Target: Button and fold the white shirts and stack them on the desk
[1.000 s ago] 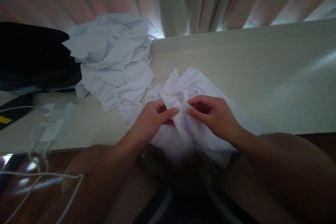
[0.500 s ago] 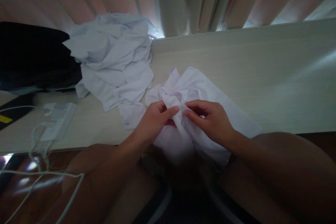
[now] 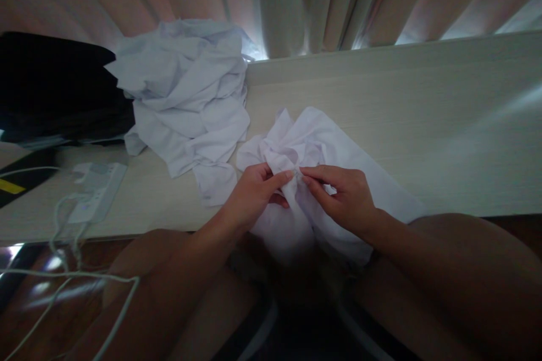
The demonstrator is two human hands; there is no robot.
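Observation:
A bunched white garment, seemingly a shirt (image 3: 355, 169), lies partly on the pale ledge and hangs over its front edge between my knees. My left hand (image 3: 258, 189) is closed on a gathered fold of it, thumb on top and fingers beneath. Right beside that fold, my right hand (image 3: 341, 194) pinches the cloth between thumb and forefinger. The two sets of fingertips almost meet. Whatever small detail sits between them, perhaps a button, is too small to make out.
A heap of crumpled white cloth (image 3: 182, 90) is at the back left, next to a black cloth pile (image 3: 55, 90). A white power strip (image 3: 97, 192) with cables lies at the left front. Curtains (image 3: 279, 5) hang behind the pale ledge (image 3: 406, 124).
My right hand's fingertips have shifted slightly at the pinched spot, while my left hand keeps its hold. The whole view has moved a little.

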